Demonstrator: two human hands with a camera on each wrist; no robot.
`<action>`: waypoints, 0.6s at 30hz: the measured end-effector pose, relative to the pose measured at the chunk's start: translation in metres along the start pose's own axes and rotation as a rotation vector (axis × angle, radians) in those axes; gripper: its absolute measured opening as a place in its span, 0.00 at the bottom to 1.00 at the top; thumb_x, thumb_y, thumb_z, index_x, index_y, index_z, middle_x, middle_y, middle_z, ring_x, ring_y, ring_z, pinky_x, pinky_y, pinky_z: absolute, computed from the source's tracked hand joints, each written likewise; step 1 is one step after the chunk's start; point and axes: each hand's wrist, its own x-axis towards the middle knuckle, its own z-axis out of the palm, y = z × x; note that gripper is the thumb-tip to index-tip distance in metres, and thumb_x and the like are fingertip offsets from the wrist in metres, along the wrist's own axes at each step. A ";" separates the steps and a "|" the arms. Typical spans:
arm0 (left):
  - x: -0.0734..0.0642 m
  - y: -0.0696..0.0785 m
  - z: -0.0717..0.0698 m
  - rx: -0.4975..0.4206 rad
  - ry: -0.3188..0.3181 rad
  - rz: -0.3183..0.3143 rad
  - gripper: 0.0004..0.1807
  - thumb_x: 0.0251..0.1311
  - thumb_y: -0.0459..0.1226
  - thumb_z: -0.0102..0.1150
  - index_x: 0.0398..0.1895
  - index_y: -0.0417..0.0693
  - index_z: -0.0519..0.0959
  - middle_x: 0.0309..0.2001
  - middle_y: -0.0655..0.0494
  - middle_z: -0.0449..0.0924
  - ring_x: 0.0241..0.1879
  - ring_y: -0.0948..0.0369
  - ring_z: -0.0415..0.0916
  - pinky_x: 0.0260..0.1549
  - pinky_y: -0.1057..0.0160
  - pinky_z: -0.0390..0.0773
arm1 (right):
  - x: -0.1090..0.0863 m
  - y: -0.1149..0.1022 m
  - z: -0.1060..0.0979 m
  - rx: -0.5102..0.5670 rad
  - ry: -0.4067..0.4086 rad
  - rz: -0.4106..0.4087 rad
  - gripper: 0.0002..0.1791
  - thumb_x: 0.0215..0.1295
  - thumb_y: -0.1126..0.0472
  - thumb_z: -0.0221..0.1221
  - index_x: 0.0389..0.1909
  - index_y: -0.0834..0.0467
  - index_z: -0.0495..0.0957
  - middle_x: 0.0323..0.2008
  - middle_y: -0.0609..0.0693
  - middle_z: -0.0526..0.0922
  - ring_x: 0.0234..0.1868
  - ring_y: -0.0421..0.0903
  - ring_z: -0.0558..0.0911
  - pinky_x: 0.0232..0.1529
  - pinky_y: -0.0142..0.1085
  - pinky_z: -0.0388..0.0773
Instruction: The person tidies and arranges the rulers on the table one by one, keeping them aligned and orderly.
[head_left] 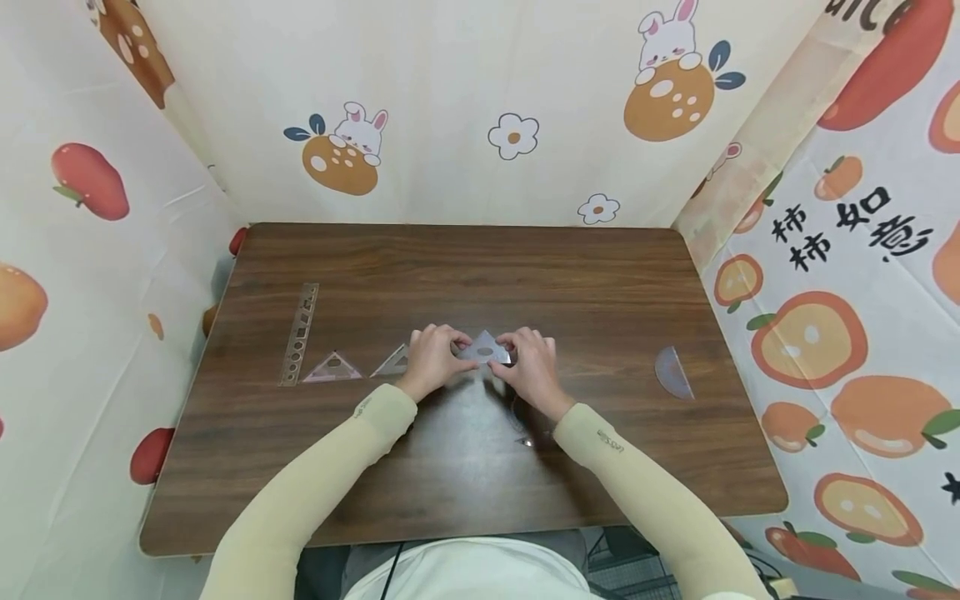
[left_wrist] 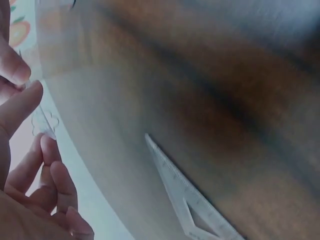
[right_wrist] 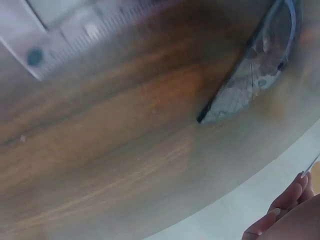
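In the head view both hands hold up a clear triangular set square (head_left: 485, 347) between them, above the middle of the table. My left hand (head_left: 433, 360) pinches its left corner between thumb and fingers. At the right corner, the thumb and fingers of my right hand (head_left: 534, 367) do the same. The left wrist view shows the held piece nearly edge-on, as a thin clear sliver (left_wrist: 46, 120). Beside the left hand, partly hidden by it, another set square (head_left: 390, 363) lies on the table. Under the right wrist lies a clear piece (head_left: 519, 421), mostly hidden by the arm.
On the brown table (head_left: 465, 267), a clear ruler (head_left: 298, 333) and a pinkish set square (head_left: 332, 369) lie to the left. A clear protractor (head_left: 673, 373) lies near the right edge. Patterned cloth walls (head_left: 450, 75) stand behind the table and at both sides.
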 end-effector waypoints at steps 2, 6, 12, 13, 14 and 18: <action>0.006 -0.003 -0.002 -0.012 -0.014 -0.009 0.22 0.37 0.52 0.77 0.38 0.57 0.86 0.34 0.61 0.85 0.36 0.59 0.74 0.40 0.56 0.63 | 0.005 0.000 0.001 0.012 -0.006 0.006 0.20 0.49 0.48 0.70 0.43 0.50 0.83 0.32 0.45 0.78 0.34 0.42 0.71 0.39 0.39 0.58; 0.014 -0.008 -0.005 -0.033 -0.051 -0.014 0.22 0.38 0.52 0.76 0.39 0.57 0.86 0.35 0.61 0.84 0.37 0.59 0.75 0.42 0.56 0.63 | 0.013 0.000 0.001 0.034 -0.011 0.013 0.20 0.48 0.49 0.71 0.43 0.52 0.83 0.31 0.45 0.77 0.34 0.43 0.71 0.39 0.39 0.58; 0.018 -0.017 -0.004 -0.077 -0.149 -0.042 0.21 0.42 0.52 0.74 0.41 0.57 0.86 0.38 0.60 0.85 0.39 0.59 0.78 0.44 0.56 0.63 | 0.015 0.002 0.007 0.031 -0.069 0.032 0.21 0.51 0.48 0.69 0.44 0.52 0.83 0.32 0.46 0.78 0.34 0.43 0.71 0.38 0.37 0.57; 0.018 -0.019 -0.003 -0.082 -0.165 -0.046 0.21 0.43 0.52 0.74 0.42 0.57 0.86 0.38 0.60 0.85 0.40 0.58 0.78 0.44 0.56 0.63 | 0.015 0.003 0.009 0.031 -0.077 0.036 0.20 0.51 0.47 0.69 0.44 0.52 0.83 0.32 0.47 0.78 0.34 0.43 0.71 0.38 0.37 0.57; 0.019 -0.020 -0.002 -0.083 -0.178 -0.048 0.21 0.43 0.53 0.73 0.42 0.57 0.86 0.39 0.60 0.86 0.41 0.59 0.78 0.44 0.55 0.63 | 0.014 0.003 0.010 0.033 -0.083 0.040 0.21 0.51 0.47 0.69 0.44 0.52 0.83 0.32 0.47 0.79 0.34 0.43 0.71 0.38 0.38 0.58; 0.020 -0.027 0.003 -0.110 -0.225 -0.061 0.22 0.44 0.53 0.73 0.43 0.57 0.85 0.39 0.61 0.86 0.41 0.59 0.79 0.46 0.54 0.63 | 0.014 0.006 0.017 0.029 -0.116 0.062 0.21 0.51 0.47 0.69 0.44 0.51 0.83 0.33 0.46 0.79 0.35 0.43 0.72 0.40 0.38 0.59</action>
